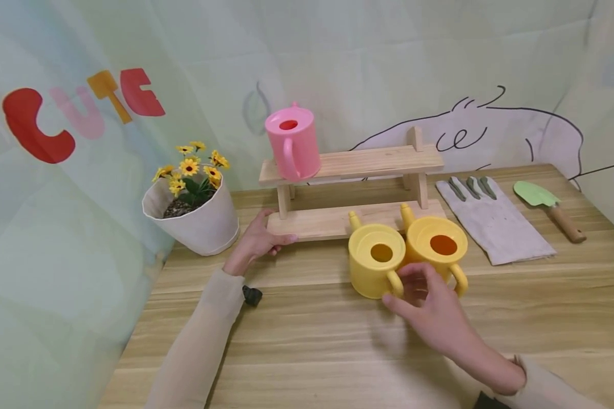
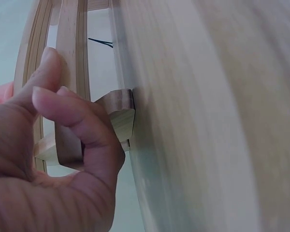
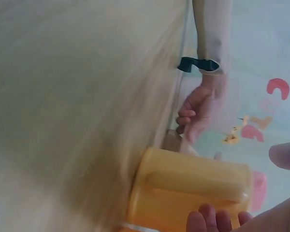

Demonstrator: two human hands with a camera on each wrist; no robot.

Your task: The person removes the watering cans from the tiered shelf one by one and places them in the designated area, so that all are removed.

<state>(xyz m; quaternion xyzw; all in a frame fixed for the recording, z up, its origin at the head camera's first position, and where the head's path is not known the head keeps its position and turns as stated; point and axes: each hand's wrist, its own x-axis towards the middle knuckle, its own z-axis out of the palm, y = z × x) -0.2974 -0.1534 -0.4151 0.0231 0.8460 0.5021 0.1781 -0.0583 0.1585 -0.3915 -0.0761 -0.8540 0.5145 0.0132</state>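
- Wooden shelf (image 1: 317, 223): one, two-tiered, standing on the tabletop (image 1: 297, 335); landmark for all entries.
- Left hand (image 1: 258, 241): at the shelf's left end, fingers and thumb gripping the lower board. Best used as a brace, firm enough that a bump does not slide the shelf.
- Right hand (image 1: 435, 309): before the shelf's right half, my fingers curved, thumb well apart from them, grip not made; whether they touch the can I cannot tell.
- Left yellow watering can (image 1: 365, 272): upright before the shelf, spout towards it; judged the one I reach for. Take the handle (image 1: 395, 283) squarely between thumb and fingers; lift level, so the spout clears the lower board.
- Right yellow watering can (image 1: 424, 238): just beside it, before the shelf's right end. A sideways pull risks a knock; straight up is safer.
- Pink watering can (image 1: 297, 145): upright on the shelf's upper board, left end; jolting the shelf could unsettle it.
- Sundries: flower pot (image 1: 204, 227), left of the shelf; glove (image 1: 496, 221), right; trowel (image 1: 555, 212), farther right.
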